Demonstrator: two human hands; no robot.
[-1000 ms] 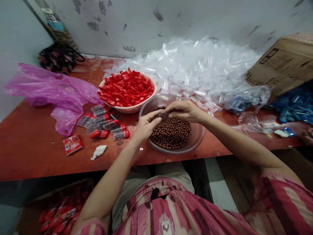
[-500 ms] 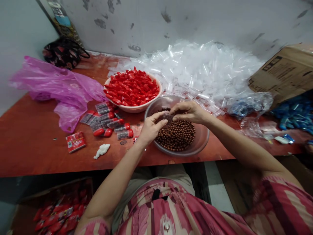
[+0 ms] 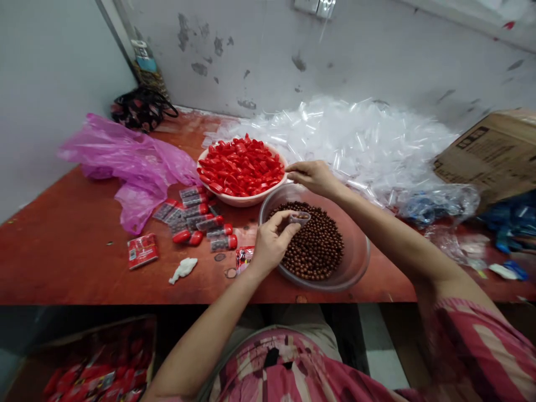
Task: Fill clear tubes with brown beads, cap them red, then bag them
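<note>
1. Holding a small clear container [image 3: 299,218], my left hand [image 3: 271,241] pinches it between thumb and fingers, open mouth upward. It sits above the translucent bowl [image 3: 356,248] of brown beads [image 3: 314,257], which I take as the centre of my dial. Brown shows inside the container's mouth.

2. My right hand [image 3: 313,175] lies at twelve o'clock, fingers bunched narrow, their tips pointing towards eleven, at the edge of the pale bowl [image 3: 248,201] heaped with red pieces [image 3: 240,167]. I cannot tell whether those tips touch the rim or hold anything.

3. That pale bowl stands between ten and eleven o'clock. The clear plastic heap [image 3: 347,134] spreads from twelve to one. At nine to ten, the red-ended containers [image 3: 203,218] lie clustered on the surface [image 3: 79,240], dark contents showing through their sides.

4. Judging from the red-ended containers, I seem to be between filling and closing: beads appear to be in, and no red piece shows on the mouth.

5. To my mind, the next move calls for a light pick of one red piece from the pale bowl, with my left hand steady and the mouth kept level so nothing spills.
</note>
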